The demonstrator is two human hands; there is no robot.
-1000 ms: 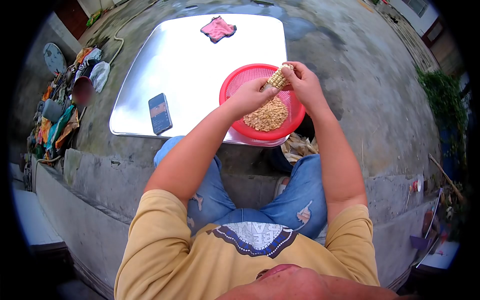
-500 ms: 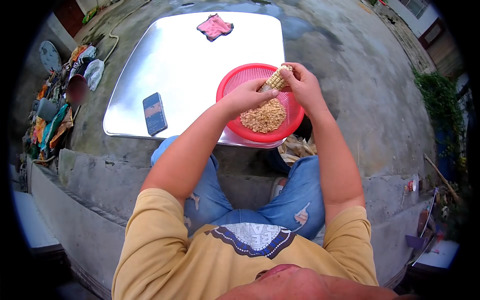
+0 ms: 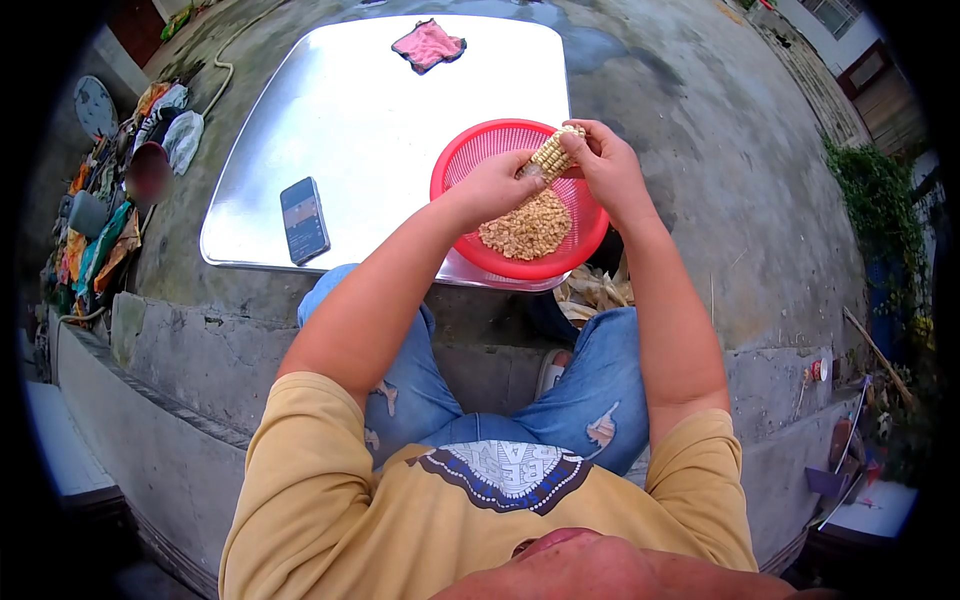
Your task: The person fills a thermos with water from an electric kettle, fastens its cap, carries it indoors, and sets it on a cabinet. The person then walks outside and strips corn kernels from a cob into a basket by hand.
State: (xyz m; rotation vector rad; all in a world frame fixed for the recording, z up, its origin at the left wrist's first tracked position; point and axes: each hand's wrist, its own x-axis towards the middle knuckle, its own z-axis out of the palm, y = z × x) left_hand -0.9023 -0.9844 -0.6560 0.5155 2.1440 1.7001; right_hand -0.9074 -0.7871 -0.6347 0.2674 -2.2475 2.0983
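Note:
Above a red plastic basket point(image 3: 446, 200), both my hands grip one pale corn cob point(image 3: 553, 157). My left hand point(image 3: 496, 187) is closed round its lower left end, where part of the cob looks stripped of kernels. At the upper right end my right hand point(image 3: 603, 165) is closed with thumb and fingers on the cob, which still bears rows of kernels there. A heap of loose corn kernels point(image 3: 530, 228) lies in the basket under my hands. Some fingertips are hidden behind the cob.
The basket stands at the near right corner of a shiny metal table point(image 3: 370, 130). On it also lie a phone point(image 3: 304, 220) and a pink cloth point(image 3: 429, 45). Corn husks point(image 3: 592, 296) fill a dark container below the table's right corner. Assorted clutter point(image 3: 110, 225) is piled at the far left.
My left hand's thumb has drawn in from its outstretched position along the cob. Both hands stay on the cob over the basket. The whole view has shifted slightly.

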